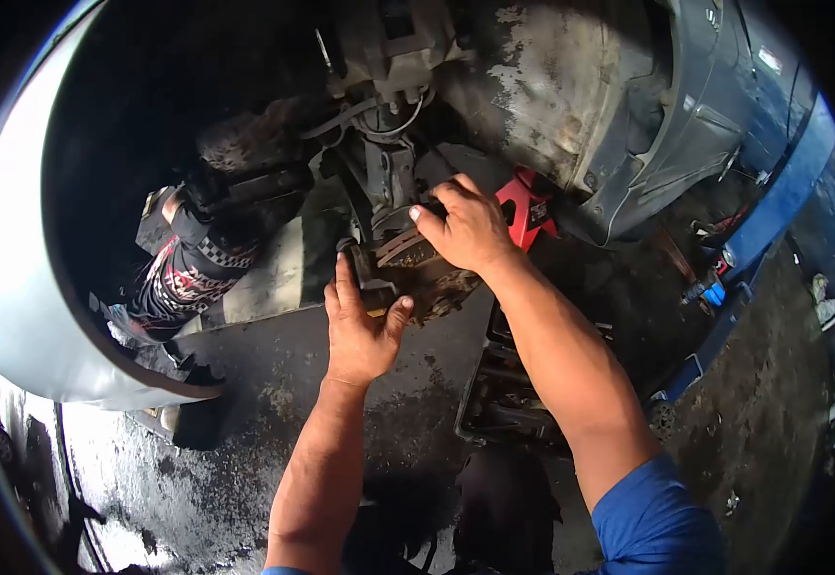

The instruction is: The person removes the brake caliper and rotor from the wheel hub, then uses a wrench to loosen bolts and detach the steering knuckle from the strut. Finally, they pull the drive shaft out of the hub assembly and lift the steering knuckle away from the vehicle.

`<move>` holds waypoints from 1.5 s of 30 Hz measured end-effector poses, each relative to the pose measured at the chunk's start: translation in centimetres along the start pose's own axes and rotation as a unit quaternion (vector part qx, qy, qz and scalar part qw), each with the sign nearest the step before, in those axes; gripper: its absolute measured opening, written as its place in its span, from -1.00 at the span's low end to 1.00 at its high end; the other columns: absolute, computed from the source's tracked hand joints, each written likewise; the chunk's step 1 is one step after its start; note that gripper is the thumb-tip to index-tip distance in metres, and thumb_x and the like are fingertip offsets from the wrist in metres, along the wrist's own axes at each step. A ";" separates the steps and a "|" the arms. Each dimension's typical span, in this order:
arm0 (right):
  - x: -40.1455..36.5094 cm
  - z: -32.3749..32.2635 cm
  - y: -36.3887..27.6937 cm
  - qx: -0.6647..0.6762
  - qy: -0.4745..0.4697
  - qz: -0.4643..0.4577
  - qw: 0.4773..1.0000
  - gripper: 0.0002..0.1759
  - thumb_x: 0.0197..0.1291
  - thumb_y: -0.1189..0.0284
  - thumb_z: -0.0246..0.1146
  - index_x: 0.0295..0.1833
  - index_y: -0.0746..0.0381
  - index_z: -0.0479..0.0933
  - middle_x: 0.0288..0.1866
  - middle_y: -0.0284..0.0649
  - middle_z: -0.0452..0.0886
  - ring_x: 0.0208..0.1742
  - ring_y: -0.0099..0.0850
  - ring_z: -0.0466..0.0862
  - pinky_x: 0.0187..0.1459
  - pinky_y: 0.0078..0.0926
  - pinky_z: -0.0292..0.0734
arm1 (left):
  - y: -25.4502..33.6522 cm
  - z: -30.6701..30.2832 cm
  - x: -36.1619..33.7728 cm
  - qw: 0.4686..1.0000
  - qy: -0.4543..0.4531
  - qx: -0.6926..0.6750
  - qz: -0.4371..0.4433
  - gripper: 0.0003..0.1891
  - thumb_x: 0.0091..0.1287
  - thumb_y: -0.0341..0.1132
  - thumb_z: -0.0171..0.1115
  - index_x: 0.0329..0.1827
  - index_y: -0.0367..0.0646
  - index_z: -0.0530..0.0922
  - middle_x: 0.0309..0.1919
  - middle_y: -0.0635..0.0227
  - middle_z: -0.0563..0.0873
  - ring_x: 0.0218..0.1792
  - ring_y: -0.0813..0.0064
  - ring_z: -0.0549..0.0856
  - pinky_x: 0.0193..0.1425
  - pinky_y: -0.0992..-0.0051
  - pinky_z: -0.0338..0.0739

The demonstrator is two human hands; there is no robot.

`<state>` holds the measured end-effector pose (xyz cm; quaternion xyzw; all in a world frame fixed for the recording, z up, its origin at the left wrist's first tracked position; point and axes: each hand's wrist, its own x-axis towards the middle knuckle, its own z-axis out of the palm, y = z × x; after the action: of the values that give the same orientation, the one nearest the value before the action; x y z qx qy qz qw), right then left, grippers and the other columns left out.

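Under the wheel arch, a dark brake caliper (371, 270) sits at the wheel hub, with brown brake pads (403, 247) beside it. My left hand (362, 331) is on the caliper's near side, thumb and fingers apart around its lower edge. My right hand (463, 225) grips the upper right part of the assembly, its thumb at the top of the pads and its fingers curled behind. What its fingertips touch is hidden. A rusty, dirty part (446, 292) shows below my right hand. The suspension strut (391, 172) rises just above.
A red jack stand (527, 206) is behind my right hand. A black tray (480, 407) with tools lies on the floor below. Another person (192, 273) in a printed dark shirt is at the left, beyond the grey fender (24, 259). A blue beam (782, 201) runs at the right.
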<state>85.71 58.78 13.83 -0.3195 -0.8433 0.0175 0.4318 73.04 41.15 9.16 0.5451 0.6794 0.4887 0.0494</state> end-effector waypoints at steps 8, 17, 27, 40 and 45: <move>0.3 0.5 0.3 0.034 0.002 0.005 0.999 -0.53 0.14 0.12 0.39 -0.33 0.37 0.54 -0.38 0.13 0.62 -0.27 0.13 0.63 -0.22 0.00 0.53 | -2.2 2.5 0.8 0.992 0.023 -0.106 0.069 -0.02 0.35 -0.36 0.37 0.60 -0.37 -0.20 0.39 -0.18 0.30 0.38 0.04 0.40 0.45 0.23 0.32; 0.0 0.3 0.1 0.042 0.041 0.006 0.998 -0.54 0.07 0.13 0.43 -0.38 0.35 0.54 -0.40 0.08 0.61 -0.32 0.10 0.64 -0.29 -0.03 0.54 | -3.3 3.9 0.3 0.956 0.036 -0.290 -0.018 0.02 0.25 -0.26 0.48 0.58 -0.38 -0.08 0.35 -0.09 0.34 0.34 0.12 0.44 0.43 0.23 0.37; 0.2 0.3 0.3 0.032 0.025 0.007 0.999 -0.52 0.07 0.04 0.40 -0.35 0.31 0.61 -0.35 0.05 0.67 -0.27 0.07 0.69 -0.22 -0.05 0.60 | -2.7 4.7 1.1 0.979 0.093 -0.179 0.035 -0.06 0.36 -0.14 0.40 0.57 -0.40 -0.02 0.36 -0.06 0.38 0.34 0.18 0.44 0.47 0.26 0.29; 0.2 0.3 0.2 0.055 0.022 0.000 0.998 -0.54 0.12 0.10 0.40 -0.37 0.33 0.52 -0.39 0.06 0.61 -0.32 0.10 0.64 -0.29 -0.09 0.54 | -2.5 2.9 4.1 0.979 0.164 -0.101 0.067 -0.14 0.18 -0.15 0.55 0.41 -0.43 0.29 0.26 -0.10 0.49 0.29 0.04 0.53 0.38 0.22 0.43; 0.3 0.3 0.4 0.051 0.010 0.010 0.999 -0.54 0.13 0.10 0.39 -0.35 0.34 0.52 -0.39 0.07 0.61 -0.34 0.10 0.64 -0.30 -0.09 0.54 | -2.3 3.1 4.1 0.981 0.147 -0.106 0.071 -0.16 0.22 -0.19 0.52 0.44 -0.42 0.27 0.27 -0.05 0.46 0.26 0.09 0.55 0.34 0.25 0.46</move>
<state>85.58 59.33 13.70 -0.3054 -0.8340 0.0615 0.4555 71.64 46.49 7.78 0.5058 0.5829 0.6353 -0.0287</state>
